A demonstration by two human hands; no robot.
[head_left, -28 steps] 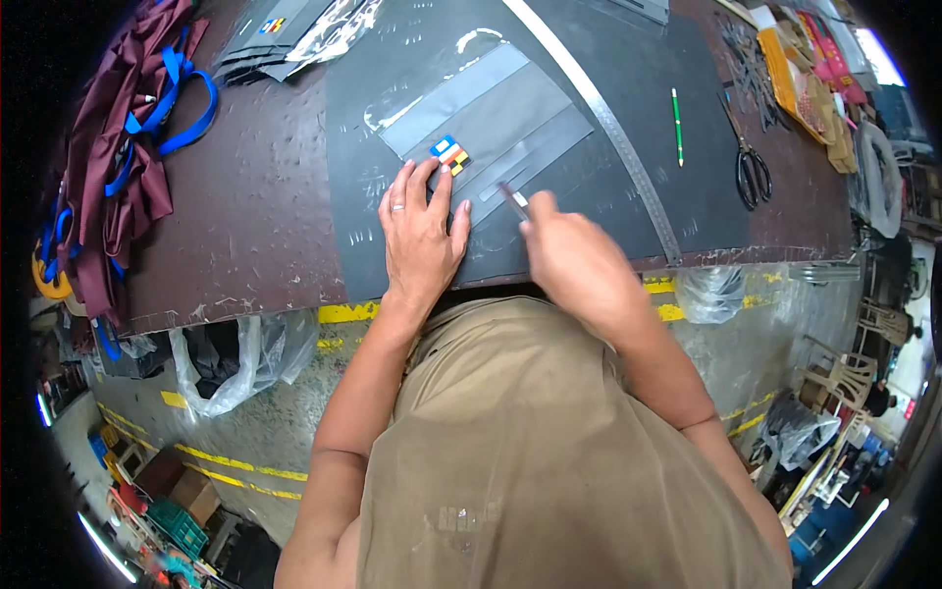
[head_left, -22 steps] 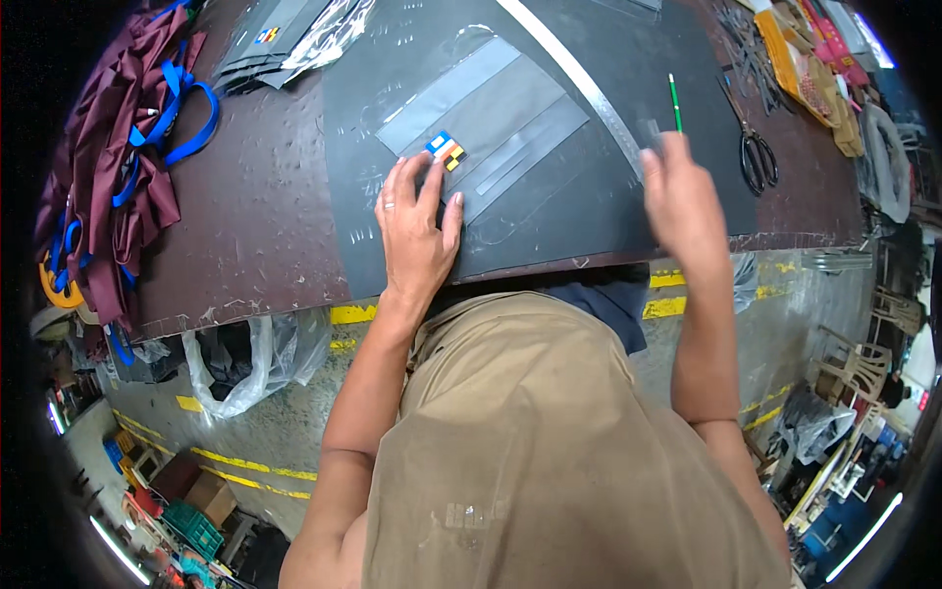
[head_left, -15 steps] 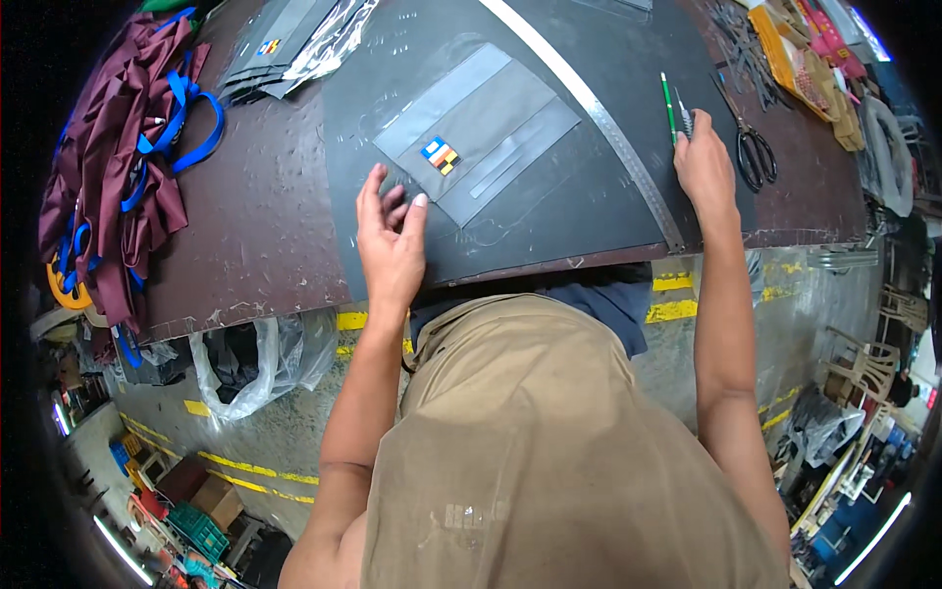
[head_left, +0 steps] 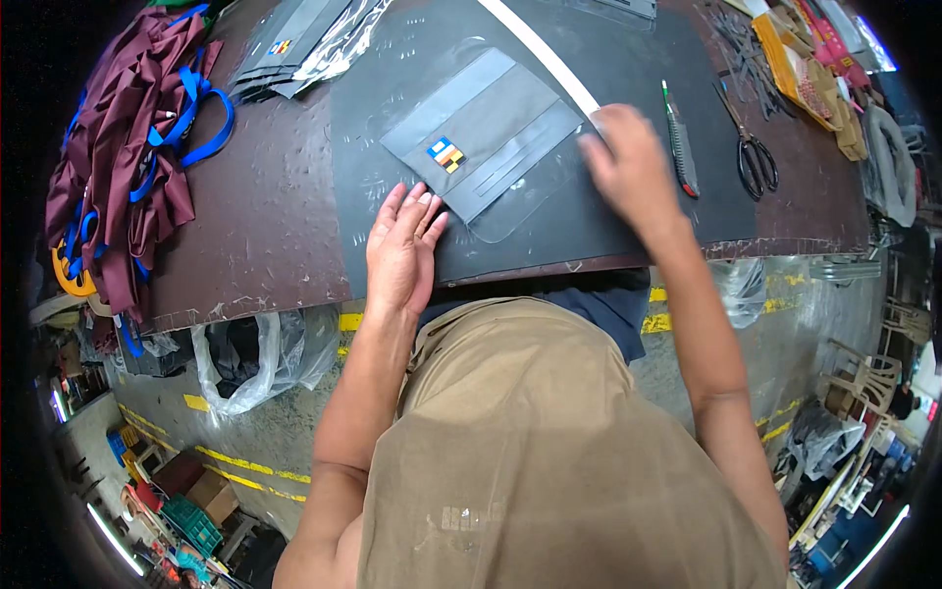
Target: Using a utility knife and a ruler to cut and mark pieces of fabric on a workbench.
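Observation:
A grey fabric panel with a small coloured patch lies on a dark sheet on the worktable, partly under a clear plastic piece. My left hand rests flat and empty on the dark sheet, just below the panel's near-left corner. My right hand is at the panel's right edge, blurred, fingers curled down; nothing visible in it. A green pen lies just right of that hand. A long metal ruler runs diagonally behind the panel.
Black scissors lie right of the pen. Maroon fabric with blue straps is heaped at the table's left. More grey panels are stacked at the back. Orange and red pieces sit at the far right. Plastic bags hang below the table edge.
My right hand went from the panel out to the pen at the right, then came back to the panel's right edge. My left hand slid off the panel toward the near edge.

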